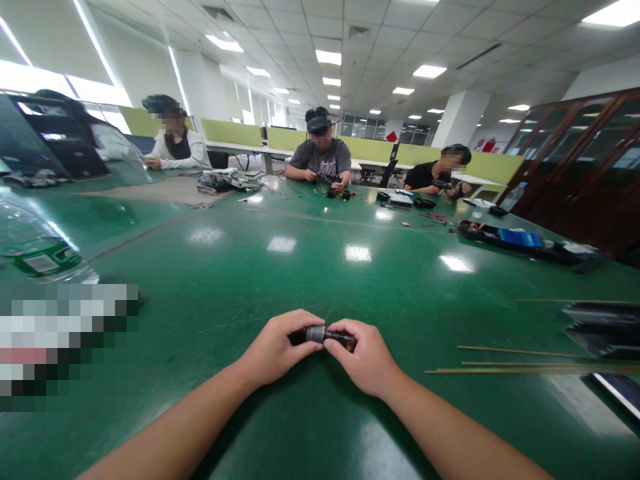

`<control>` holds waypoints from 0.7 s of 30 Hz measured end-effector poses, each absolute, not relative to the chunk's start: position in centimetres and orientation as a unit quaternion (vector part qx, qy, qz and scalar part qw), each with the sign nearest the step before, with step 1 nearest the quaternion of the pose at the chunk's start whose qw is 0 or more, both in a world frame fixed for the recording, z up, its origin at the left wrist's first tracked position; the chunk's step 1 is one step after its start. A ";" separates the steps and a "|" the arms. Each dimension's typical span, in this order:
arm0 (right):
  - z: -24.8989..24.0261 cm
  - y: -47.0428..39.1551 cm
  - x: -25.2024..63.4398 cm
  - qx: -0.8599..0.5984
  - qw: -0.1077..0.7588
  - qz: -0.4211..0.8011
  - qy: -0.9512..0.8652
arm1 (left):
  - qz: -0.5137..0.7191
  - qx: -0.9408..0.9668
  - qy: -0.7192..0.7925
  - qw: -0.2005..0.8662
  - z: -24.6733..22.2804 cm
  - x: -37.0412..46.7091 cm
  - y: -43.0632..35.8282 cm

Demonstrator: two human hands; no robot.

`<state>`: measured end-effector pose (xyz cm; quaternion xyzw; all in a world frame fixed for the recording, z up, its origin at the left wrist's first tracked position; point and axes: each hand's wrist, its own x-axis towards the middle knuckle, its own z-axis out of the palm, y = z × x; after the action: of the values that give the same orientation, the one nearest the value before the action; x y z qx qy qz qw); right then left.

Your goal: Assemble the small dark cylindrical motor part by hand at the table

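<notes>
Between my two hands is a small dark cylindrical part (316,334) with a wide grey collar and a thinner, ribbed black shaft. My left hand (280,347) is closed on the wide grey end, thumb below and fingers above. The thinner shaft end lies in my right hand (365,353), pinched between thumb and fingers, which partly hide it. The part is held roughly level, close above the green tabletop. Its exact kind is too small to make out.
Thin yellowish rods (505,365) and dark channel-shaped pieces (600,323) lie at the right. A large clear bottle (45,247) stands left, above a blurred-out object (60,333). Across the green table (240,260), several people work among tools; a long black tray (520,241) lies far right.
</notes>
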<state>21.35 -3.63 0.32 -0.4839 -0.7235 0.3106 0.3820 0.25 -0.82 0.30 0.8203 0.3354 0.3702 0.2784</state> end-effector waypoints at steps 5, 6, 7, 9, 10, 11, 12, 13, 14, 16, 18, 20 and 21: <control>0.4 -3.6 21.4 -0.482 0.383 0.308 -0.726 | 0.374 0.821 0.332 0.276 0.3 0.2 -0.8; 0.4 -3.6 21.4 -0.482 0.382 0.306 -0.726 | 0.373 0.821 0.333 0.277 0.3 0.2 -0.8; 0.4 -3.6 21.5 -0.482 0.382 0.305 -0.727 | 0.372 0.821 0.333 0.277 0.3 0.2 -0.8; 0.4 -3.6 21.5 -0.483 0.381 0.301 -0.729 | 0.369 0.822 0.333 0.278 0.3 0.2 -0.8; 0.4 -3.6 21.5 -0.482 0.380 0.298 -0.731 | 0.368 0.823 0.333 0.277 0.3 0.2 -0.8; 0.4 -3.6 21.5 -0.483 0.379 0.296 -0.732 | 0.368 0.823 0.334 0.276 0.2 0.2 -0.8; 0.4 -3.6 21.5 -0.483 0.379 0.293 -0.733 | 0.369 0.823 0.335 0.274 0.2 0.2 -0.8; 0.4 -3.6 21.5 -0.484 0.378 0.290 -0.734 | 0.370 0.823 0.335 0.272 0.2 0.2 -0.8; 0.4 -3.5 21.5 -0.484 0.378 0.288 -0.734 | 0.371 0.822 0.336 0.271 0.1 0.2 -0.8; 0.4 -3.5 21.5 -0.485 0.378 0.287 -0.734 | 0.372 0.822 0.336 0.271 0.1 0.2 -0.8; 0.4 -3.5 21.5 -0.485 0.377 0.287 -0.735 | 0.371 0.821 0.338 0.273 0.1 0.2 -0.8; 0.4 -3.5 21.5 -0.484 0.376 0.288 -0.736 | 0.367 0.821 0.341 0.274 0.1 0.2 -0.8; 0.4 -3.5 21.5 -0.483 0.377 0.288 -0.736 | 0.365 0.821 0.342 0.274 0.1 0.2 -0.8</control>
<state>21.49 -3.50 0.44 -0.4828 -0.7362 0.2883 0.3765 0.16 -0.82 0.11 0.8213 0.3419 0.3652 0.2742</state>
